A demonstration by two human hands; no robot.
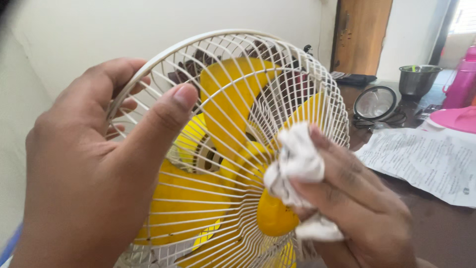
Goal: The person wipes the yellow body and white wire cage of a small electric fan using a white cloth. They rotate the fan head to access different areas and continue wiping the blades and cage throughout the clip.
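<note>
**Fan guard gripped by one hand, cloth pressed to it by the other**

A table fan (233, 149) is held close to the camera. Its cream wire guard (297, 69) is gripped at the upper rim by the left hand (84, 183): the thumb is laid across the front wires, while the fingers are curled over the rim and behind it, so the hand is clamped on the guard. Yellow blades (228, 99) are seen through the wires just right of that thumb, with the hub below it.

A crumpled white cloth (295, 164) is pinched in the right hand (357, 208), the fingers closed around it. The cloth is pressed against the front of the guard, near its centre and just left of the right hand's fingertips; a second fold of it is seen below the fingers.

Beyond the right hand, on a dark table (446, 233), a printed sheet of paper (421, 161) is laid. Further off a round black-rimmed lid (375, 102), a steel bowl (419, 79), a pink bottle (463, 79) and a pink lid (456, 119) are seen. A wooden door (362, 34) is set in the wall behind.
</note>
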